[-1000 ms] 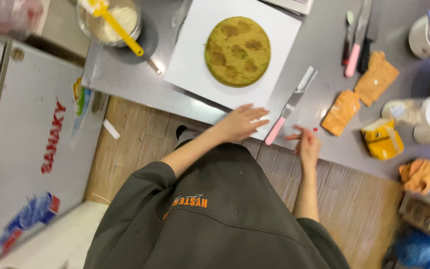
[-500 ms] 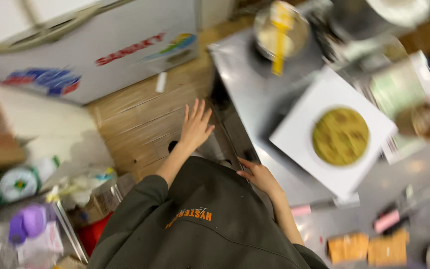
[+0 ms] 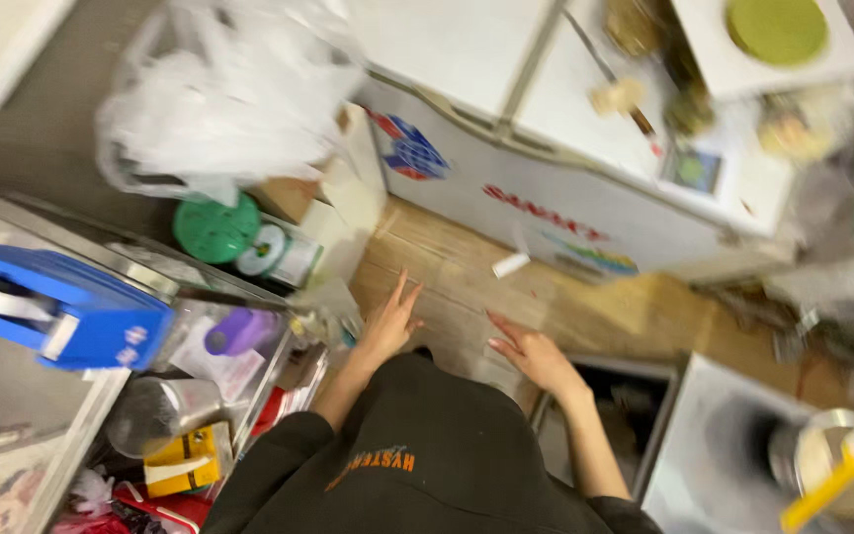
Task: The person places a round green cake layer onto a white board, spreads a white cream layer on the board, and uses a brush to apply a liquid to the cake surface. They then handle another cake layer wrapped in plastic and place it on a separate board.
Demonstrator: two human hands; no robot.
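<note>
Two bare hands hang in the air over the wooden floor [image 3: 447, 267], and neither holds anything. The left hand [image 3: 387, 326] has its fingers [image 3: 399, 295] spread wide, palm down, just beside the metal shelf rack [image 3: 249, 297] with its clutter: a purple bottle [image 3: 239, 331], a green round lid [image 3: 215, 227] and a yellow box [image 3: 182, 460]. The right hand [image 3: 534, 358] is also loose and open, fingers a little apart, above the floor and near the edge of a dark open bin [image 3: 615, 415]. Both arms come out of a dark sweatshirt [image 3: 417, 465].

A white chest freezer [image 3: 546, 188] stands across the floor ahead, and a small white scrap [image 3: 509, 265] lies at its foot. The round green cake [image 3: 776, 30] sits on a white board [image 3: 842, 61] at the top right, well apart from both hands. A big clear plastic bag [image 3: 229, 99] is blurred at the upper left, and a blue tape holder [image 3: 61, 307] rests on the steel desk [image 3: 12, 396] at the left.

Judging by this, no work on the cake is in hand just now: the hands are away from it and empty, with nothing yet picked up. The picture is too blurred to tell how finished the cake is.
</note>
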